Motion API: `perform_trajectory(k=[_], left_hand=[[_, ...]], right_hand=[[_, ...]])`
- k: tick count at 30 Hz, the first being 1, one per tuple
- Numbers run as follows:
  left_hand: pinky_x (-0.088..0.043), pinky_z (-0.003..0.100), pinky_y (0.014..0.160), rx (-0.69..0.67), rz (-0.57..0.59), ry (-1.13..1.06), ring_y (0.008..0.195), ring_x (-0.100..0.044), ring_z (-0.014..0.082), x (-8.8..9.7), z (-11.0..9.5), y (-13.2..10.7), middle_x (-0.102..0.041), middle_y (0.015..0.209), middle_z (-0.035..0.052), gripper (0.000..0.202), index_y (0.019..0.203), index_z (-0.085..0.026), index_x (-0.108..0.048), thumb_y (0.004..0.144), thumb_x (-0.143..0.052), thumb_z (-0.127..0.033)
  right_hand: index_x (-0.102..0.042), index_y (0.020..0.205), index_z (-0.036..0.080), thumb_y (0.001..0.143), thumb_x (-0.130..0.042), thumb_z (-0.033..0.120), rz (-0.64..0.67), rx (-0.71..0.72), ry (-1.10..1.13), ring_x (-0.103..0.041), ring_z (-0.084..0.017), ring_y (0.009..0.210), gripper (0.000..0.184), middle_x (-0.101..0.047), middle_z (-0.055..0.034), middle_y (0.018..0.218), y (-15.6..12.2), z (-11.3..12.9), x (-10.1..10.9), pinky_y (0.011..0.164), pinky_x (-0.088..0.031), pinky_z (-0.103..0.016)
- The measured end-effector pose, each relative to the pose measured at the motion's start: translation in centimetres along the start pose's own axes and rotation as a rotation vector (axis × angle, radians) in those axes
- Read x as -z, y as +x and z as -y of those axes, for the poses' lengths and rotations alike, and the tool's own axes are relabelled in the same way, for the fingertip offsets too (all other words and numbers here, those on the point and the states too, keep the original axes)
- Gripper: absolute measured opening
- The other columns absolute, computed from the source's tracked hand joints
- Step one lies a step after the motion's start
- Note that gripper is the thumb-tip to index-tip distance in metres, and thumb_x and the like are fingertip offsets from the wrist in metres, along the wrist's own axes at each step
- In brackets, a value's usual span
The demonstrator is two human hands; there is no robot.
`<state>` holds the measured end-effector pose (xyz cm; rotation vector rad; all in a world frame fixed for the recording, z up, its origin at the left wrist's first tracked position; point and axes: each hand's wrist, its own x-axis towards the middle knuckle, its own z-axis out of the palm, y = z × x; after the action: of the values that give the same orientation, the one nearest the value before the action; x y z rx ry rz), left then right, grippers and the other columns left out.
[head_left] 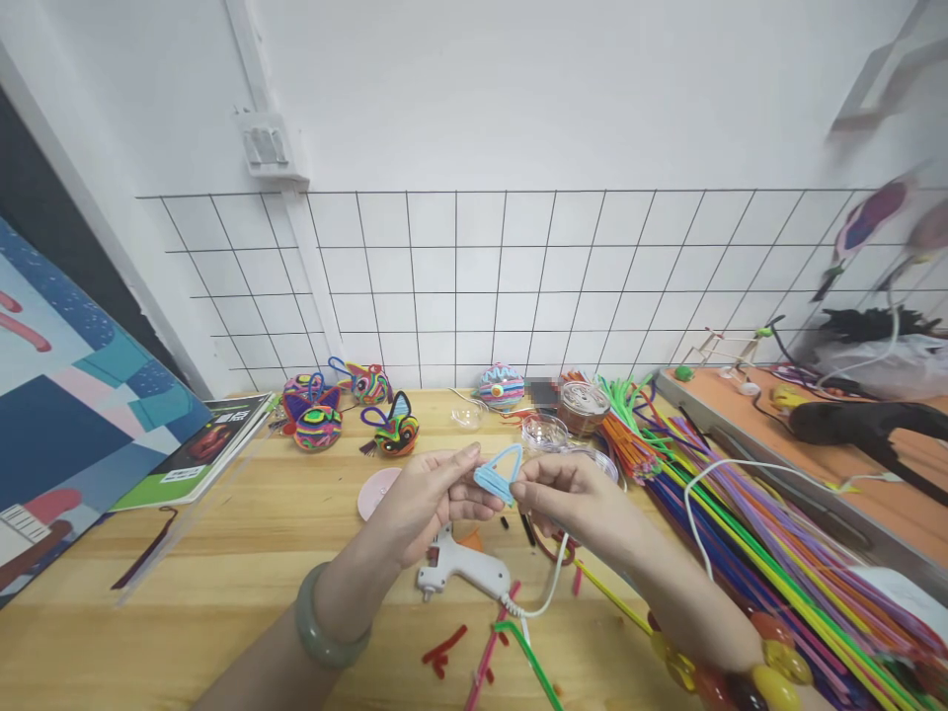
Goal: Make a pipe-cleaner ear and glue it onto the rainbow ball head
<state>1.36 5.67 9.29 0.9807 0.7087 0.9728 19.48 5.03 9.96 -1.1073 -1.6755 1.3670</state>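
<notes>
A light blue pipe cleaner, bent into a pointed triangle with rows filling its lower part, is held up over the table between both hands. My left hand pinches its left corner between thumb and fingers. On the other side, my right hand grips the right corner with its fingertips closed. Just below the hands lies a white glue gun with a coiled cord. Short red pipe cleaner pieces and a green pipe cleaner are scattered nearer to me.
Colourful yarn-covered ornaments sit at the back left, beside a magazine. A striped ball and a clear round container stand at the back. Long pipe cleaners cover the right side, crossed by a white cable.
</notes>
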Motion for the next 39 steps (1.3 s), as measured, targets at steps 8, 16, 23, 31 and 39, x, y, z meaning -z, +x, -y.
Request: perform_trajectory(k=[8, 16, 23, 31, 39], left_hand=[[-0.045, 0.017, 0.047, 0.009, -0.103, 0.136, 0.054, -0.062, 0.0110, -0.3, 0.1, 0.0, -0.067, 0.061, 0.0060, 0.027, 0.071, -0.009, -0.067, 0.066, -0.072, -0.035], [-0.043, 0.019, 0.049, -0.050, -0.113, 0.171, 0.047, -0.057, 0.0091, -0.2, 0.3, -0.1, -0.065, 0.053, 0.0049, 0.024, 0.061, -0.010, -0.066, 0.064, -0.073, -0.033], [-0.045, 0.019, 0.049, -0.050, -0.114, 0.157, 0.050, -0.057, 0.0097, -0.4, 0.3, 0.0, -0.065, 0.056, 0.0046, 0.024, 0.063, -0.010, -0.065, 0.065, -0.072, -0.034], [-0.046, 0.020, 0.050, -0.043, -0.128, 0.165, 0.048, -0.058, 0.0093, -0.5, 0.4, 0.1, -0.065, 0.057, 0.0033, 0.025, 0.060, -0.011, -0.062, 0.062, -0.075, -0.033], [-0.046, 0.021, 0.050, -0.107, -0.116, 0.199, 0.048, -0.058, 0.0102, -0.7, 0.1, -0.2, -0.065, 0.055, 0.0037, 0.025, 0.060, -0.011, -0.063, 0.065, -0.073, -0.034]], right_hand=[[-0.056, 0.065, 0.016, 0.075, -0.058, 0.038, -0.036, -0.002, -0.023, -0.040, -0.006, 0.035, 0.025, -0.048, 0.0050, 0.044, 0.0, 0.1, -0.3, 0.033, -0.029, -0.016], [-0.057, 0.063, 0.015, 0.076, -0.058, 0.036, -0.007, 0.040, -0.011, -0.043, -0.006, 0.038, 0.024, -0.048, 0.0047, 0.047, 0.2, -0.4, -0.4, 0.038, -0.033, -0.017], [-0.056, 0.062, 0.015, 0.074, -0.059, 0.034, -0.017, 0.047, 0.005, -0.040, -0.005, 0.037, 0.023, -0.046, 0.0055, 0.045, 0.1, -0.1, -0.5, 0.036, -0.029, -0.017], [-0.057, 0.064, 0.016, 0.075, -0.057, 0.032, -0.063, 0.078, -0.080, -0.045, -0.007, 0.041, 0.019, -0.049, 0.0034, 0.051, 0.1, -0.2, -1.1, 0.041, -0.037, -0.019], [-0.058, 0.064, 0.015, 0.073, -0.059, 0.035, -0.040, 0.075, -0.001, -0.045, -0.007, 0.041, 0.022, -0.050, 0.0036, 0.051, -0.1, 0.1, -1.2, 0.040, -0.036, -0.018]])
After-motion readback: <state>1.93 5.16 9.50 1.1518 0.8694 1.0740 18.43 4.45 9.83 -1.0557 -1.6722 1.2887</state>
